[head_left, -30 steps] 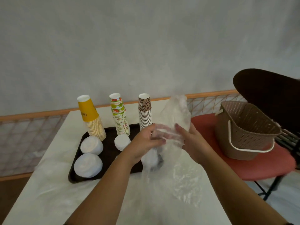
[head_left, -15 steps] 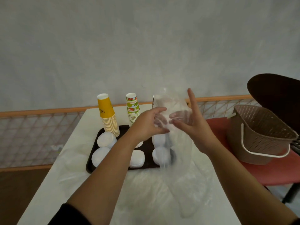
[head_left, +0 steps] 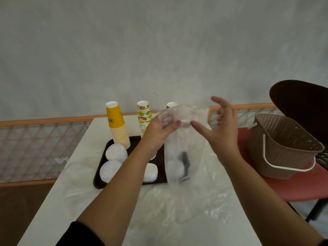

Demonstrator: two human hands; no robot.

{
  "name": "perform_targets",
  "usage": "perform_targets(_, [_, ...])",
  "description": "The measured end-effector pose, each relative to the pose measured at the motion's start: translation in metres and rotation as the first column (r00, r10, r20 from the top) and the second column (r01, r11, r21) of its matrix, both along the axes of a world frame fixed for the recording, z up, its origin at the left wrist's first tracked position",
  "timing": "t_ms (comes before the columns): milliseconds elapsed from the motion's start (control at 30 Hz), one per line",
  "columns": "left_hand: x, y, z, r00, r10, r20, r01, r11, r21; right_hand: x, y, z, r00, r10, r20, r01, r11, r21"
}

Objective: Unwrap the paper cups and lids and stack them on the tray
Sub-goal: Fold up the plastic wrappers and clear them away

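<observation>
Overhead, left hand (head_left: 158,132) pinches crinkled clear plastic bag (head_left: 184,157); right hand (head_left: 220,128) pinches its rim, fingers splayed.

On tray (head_left: 101,182): three cup stacks – yellow (head_left: 118,126), fruit-print (head_left: 144,117), third (head_left: 171,104) mostly hidden. Lid stacks there: three clear (head_left: 116,152) (head_left: 108,172) (head_left: 152,173). One basket (head_left: 284,148) right of tray.

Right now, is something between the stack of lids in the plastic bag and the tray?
Only the clear plastic bag itself: both hands, left and right, hold its top, and the white lids inside sit low, over the black tray.
</observation>
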State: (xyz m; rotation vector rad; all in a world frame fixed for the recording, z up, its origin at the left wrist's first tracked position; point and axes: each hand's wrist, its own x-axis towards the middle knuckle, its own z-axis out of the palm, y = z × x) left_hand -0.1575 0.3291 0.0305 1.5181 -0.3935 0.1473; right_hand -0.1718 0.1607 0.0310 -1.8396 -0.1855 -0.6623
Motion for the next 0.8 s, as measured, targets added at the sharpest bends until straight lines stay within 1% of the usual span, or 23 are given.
perform_targets(33, [0.0, 0.0, 0.001, 1.0, -0.014, 0.006, 0.014, 0.999, -0.035, 0.001, -0.004, -0.001, 1.0, 0.001, -0.012, -0.002, 0.996, -0.09])
perform_targets(67, [0.001, 0.0, 0.001, 1.0, -0.026, 0.006, 0.026, 0.998, -0.057, 0.002, -0.007, -0.002, 0.993, 0.087, -0.074, -0.095, 0.989, -0.114])
perform_targets(100, [0.0, -0.002, 0.003, 0.999, -0.032, 0.004, 0.032, 0.997, -0.068, 0.004, -0.009, -0.004, 0.964, 0.208, -0.165, -0.226, 0.969, -0.098])
perform_targets(133, [0.0, -0.003, 0.003, 1.0, -0.027, -0.001, 0.027, 0.996, -0.085, 0.004, -0.009, -0.006, 0.911, 0.326, -0.252, -0.351, 0.935, -0.059])
perform_targets(167, [0.0, -0.005, 0.003, 1.0, -0.023, -0.006, 0.022, 0.994, -0.107, 0.004, -0.008, -0.008, 0.863, 0.403, -0.304, -0.429, 0.903, -0.019])
perform_targets(200, [0.001, -0.006, 0.003, 1.0, -0.015, -0.013, 0.014, 0.992, -0.124, 0.004, -0.006, -0.012, 0.846, 0.427, -0.319, -0.446, 0.895, 0.016])
perform_targets(267, [0.003, -0.005, 0.0, 0.997, -0.037, -0.068, 0.029, 0.993, -0.118, 0.005, -0.002, -0.017, 0.875, 0.388, -0.29, -0.378, 0.921, 0.091])
perform_targets(300, [0.003, -0.003, -0.002, 0.991, -0.074, -0.114, 0.064, 0.994, -0.091, 0.007, -0.002, -0.019, 0.889, 0.372, -0.268, -0.344, 0.927, 0.146])
perform_targets(367, [0.001, -0.001, -0.012, 0.954, -0.198, -0.225, 0.206, 0.979, 0.01, 0.01, -0.005, -0.019, 0.9, 0.384, -0.209, -0.321, 0.905, 0.278])
perform_targets(433, [-0.002, -0.003, -0.021, 0.893, -0.301, -0.336, 0.336, 0.94, 0.053, 0.014, -0.008, -0.017, 0.913, 0.375, -0.163, -0.311, 0.896, 0.316])
perform_targets(500, [-0.003, -0.005, -0.028, 0.841, -0.359, -0.404, 0.402, 0.915, 0.022, 0.013, -0.01, -0.013, 0.914, 0.382, -0.137, -0.324, 0.89, 0.322])
perform_targets(567, [-0.005, -0.008, -0.028, 0.83, -0.351, -0.434, 0.412, 0.909, 0.053, 0.013, -0.012, -0.011, 0.897, 0.428, -0.112, -0.376, 0.87, 0.318])
perform_targets(633, [-0.006, -0.009, -0.027, 0.84, -0.305, -0.449, 0.38, 0.921, 0.084, 0.011, -0.015, -0.012, 0.882, 0.463, -0.089, -0.434, 0.871, 0.229])
perform_targets(700, [-0.002, -0.009, -0.028, 0.841, -0.272, -0.467, 0.327, 0.944, 0.04, 0.008, -0.017, -0.013, 0.846, 0.528, -0.077, -0.512, 0.844, 0.16])
perform_targets(733, [0.0, -0.008, -0.028, 0.841, -0.264, -0.473, 0.306, 0.952, 0.014, 0.009, -0.017, -0.012, 0.812, 0.576, -0.098, -0.558, 0.814, 0.16])
perform_targets(800, [0.006, -0.007, -0.027, 0.847, -0.259, -0.465, 0.264, 0.963, -0.056, 0.009, -0.018, -0.012, 0.753, 0.639, -0.157, -0.63, 0.769, 0.108])
